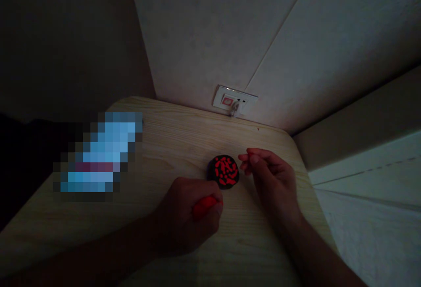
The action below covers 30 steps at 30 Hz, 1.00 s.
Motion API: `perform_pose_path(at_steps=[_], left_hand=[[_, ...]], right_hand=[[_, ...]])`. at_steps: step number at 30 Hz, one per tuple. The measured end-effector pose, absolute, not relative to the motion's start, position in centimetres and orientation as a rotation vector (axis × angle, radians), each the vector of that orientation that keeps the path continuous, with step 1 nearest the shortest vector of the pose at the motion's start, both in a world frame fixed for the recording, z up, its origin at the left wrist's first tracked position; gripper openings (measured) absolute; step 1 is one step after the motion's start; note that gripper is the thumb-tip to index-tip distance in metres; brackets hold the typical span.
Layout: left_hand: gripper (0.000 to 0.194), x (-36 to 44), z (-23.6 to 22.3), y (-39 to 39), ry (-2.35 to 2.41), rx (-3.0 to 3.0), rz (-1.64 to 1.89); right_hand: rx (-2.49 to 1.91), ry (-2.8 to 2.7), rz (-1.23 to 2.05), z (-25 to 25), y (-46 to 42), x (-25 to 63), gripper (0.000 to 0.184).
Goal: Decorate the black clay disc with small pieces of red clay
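Note:
A round black disc (215,174), its top covered with several small red pieces (233,174), sits on the wooden tabletop between my two hands. My left hand (179,223) is closed in a fist around a lump of red modelling clay (204,206), just in front of the disc. To the right of the disc, my right hand (274,179) has thumb and fingertips pinched together on a small red bit of clay (251,156). That bit is partly hidden by the thumb. Neither hand appears to press on the disc.
The light wooden table (164,146) meets a wall at the back. A wall socket (226,100) with a plug (234,108) is low on that wall. On the left lies a pixelated bright screen (105,146). A tiny dark speck (258,128) is near the back edge.

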State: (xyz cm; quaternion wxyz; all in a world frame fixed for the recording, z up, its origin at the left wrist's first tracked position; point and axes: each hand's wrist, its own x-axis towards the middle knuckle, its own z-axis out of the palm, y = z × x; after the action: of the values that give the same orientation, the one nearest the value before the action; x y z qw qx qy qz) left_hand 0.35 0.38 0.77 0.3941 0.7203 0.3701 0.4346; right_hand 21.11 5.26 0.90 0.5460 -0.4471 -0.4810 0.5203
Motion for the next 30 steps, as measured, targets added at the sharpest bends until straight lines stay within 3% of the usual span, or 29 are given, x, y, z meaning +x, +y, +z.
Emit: perform_pose_path(at_steps=[9, 20, 30], left_hand=[[0.016, 0.37, 0.74, 0.36, 0.935, 1.824, 1.108], [0.016, 0.32, 0.88, 0.51, 0.92, 1.822, 1.101], [0.017, 0.32, 0.83, 0.32, 0.934, 1.829, 1.081]], right_hand=[[-1.09, -1.121, 1.198, 0.15, 5.32, 21.38, 0.02], [-1.082, -1.185, 1.203, 0.66, 5.17, 21.47, 0.012], [-1.154, -1.17, 1.098, 0.12, 5.59, 21.4, 0.019]])
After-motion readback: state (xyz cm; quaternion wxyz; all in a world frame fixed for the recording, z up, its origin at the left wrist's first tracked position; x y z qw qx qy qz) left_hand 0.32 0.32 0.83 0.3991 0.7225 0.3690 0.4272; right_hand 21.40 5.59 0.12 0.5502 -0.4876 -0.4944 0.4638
